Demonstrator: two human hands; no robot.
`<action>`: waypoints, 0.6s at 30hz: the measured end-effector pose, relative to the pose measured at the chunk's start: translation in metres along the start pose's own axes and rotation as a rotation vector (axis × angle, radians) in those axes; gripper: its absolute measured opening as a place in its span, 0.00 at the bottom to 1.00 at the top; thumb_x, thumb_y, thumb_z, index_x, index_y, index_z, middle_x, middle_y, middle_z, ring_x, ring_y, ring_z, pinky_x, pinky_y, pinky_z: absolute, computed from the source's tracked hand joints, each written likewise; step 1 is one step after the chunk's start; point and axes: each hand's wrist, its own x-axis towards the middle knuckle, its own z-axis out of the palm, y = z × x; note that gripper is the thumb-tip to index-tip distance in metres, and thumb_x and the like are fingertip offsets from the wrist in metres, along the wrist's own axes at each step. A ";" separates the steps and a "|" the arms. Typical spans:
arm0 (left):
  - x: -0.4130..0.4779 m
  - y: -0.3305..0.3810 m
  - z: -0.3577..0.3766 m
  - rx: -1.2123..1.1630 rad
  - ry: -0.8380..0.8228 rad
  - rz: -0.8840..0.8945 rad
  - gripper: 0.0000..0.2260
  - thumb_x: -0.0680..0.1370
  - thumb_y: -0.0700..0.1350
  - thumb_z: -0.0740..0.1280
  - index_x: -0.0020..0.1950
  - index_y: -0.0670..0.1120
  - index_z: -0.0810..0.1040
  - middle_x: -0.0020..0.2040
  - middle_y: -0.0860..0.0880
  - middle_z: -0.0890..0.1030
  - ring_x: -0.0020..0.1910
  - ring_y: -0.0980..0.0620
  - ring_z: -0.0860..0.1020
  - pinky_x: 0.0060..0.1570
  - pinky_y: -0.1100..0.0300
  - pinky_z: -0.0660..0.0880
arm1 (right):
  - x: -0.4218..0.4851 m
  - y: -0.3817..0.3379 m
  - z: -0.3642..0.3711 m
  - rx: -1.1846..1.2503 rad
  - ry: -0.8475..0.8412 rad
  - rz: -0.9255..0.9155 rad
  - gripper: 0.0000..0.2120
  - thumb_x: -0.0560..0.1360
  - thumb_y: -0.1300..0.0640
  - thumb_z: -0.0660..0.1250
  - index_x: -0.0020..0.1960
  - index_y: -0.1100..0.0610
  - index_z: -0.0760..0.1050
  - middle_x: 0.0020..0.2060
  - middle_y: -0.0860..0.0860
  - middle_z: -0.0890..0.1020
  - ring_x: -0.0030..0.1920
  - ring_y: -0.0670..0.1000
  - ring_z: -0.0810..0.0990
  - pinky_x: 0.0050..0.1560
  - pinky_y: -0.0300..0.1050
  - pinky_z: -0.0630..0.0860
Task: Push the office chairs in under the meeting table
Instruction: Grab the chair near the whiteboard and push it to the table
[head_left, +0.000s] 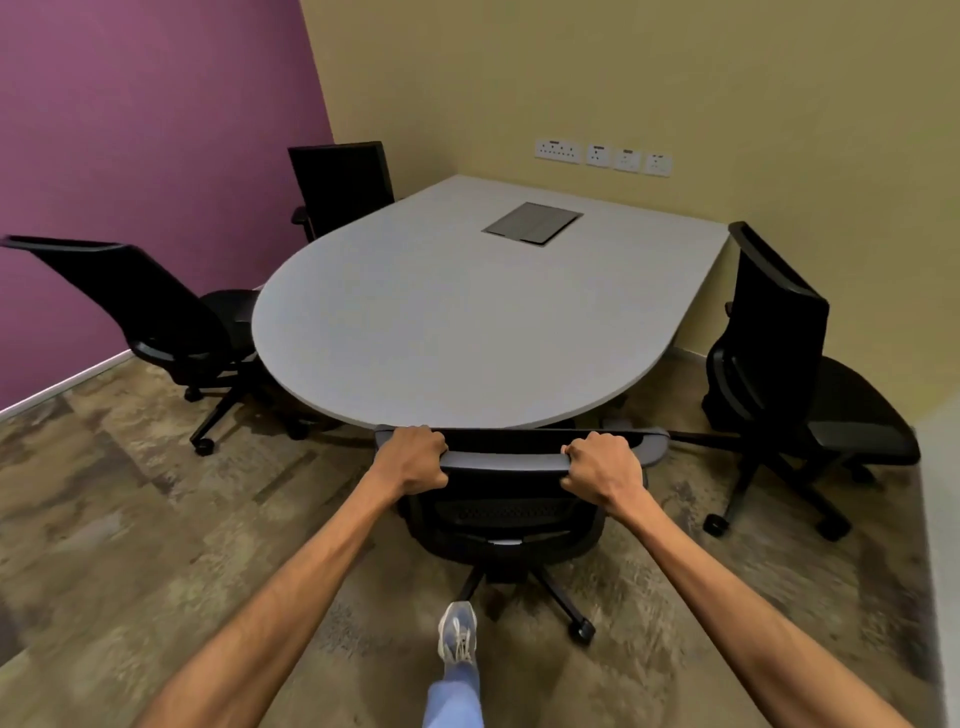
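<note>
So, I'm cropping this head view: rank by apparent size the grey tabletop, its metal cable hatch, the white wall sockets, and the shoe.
1. Grey rounded tabletop
2. Metal cable hatch
3. Row of white wall sockets and grey shoe: similar; the shoe is nearer, so unranked.

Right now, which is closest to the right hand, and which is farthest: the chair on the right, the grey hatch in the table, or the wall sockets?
From the right hand:
1. Chair on the right, turned away from the table.
2. Grey hatch, mid-table.
3. Wall sockets, on the far wall.

No readable text, label, brand or number shows on anything here.
</note>
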 end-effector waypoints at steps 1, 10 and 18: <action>0.001 0.000 0.000 0.000 0.000 -0.001 0.06 0.66 0.47 0.66 0.33 0.45 0.73 0.32 0.44 0.78 0.31 0.45 0.73 0.35 0.52 0.72 | 0.002 0.002 0.002 -0.004 0.005 -0.007 0.11 0.63 0.49 0.63 0.40 0.52 0.81 0.30 0.52 0.81 0.33 0.56 0.79 0.32 0.44 0.63; 0.011 0.009 0.000 0.014 0.002 0.001 0.04 0.66 0.47 0.64 0.34 0.47 0.70 0.35 0.42 0.80 0.31 0.44 0.72 0.34 0.53 0.68 | 0.020 0.023 0.010 -0.016 0.036 -0.038 0.10 0.65 0.50 0.64 0.39 0.53 0.81 0.29 0.51 0.80 0.32 0.56 0.79 0.32 0.44 0.64; 0.062 -0.025 -0.010 0.009 0.051 -0.062 0.09 0.72 0.48 0.65 0.38 0.43 0.77 0.37 0.44 0.80 0.37 0.43 0.78 0.38 0.52 0.72 | 0.084 0.022 0.008 0.027 0.025 -0.043 0.11 0.65 0.51 0.62 0.38 0.54 0.81 0.28 0.51 0.80 0.30 0.54 0.75 0.33 0.44 0.64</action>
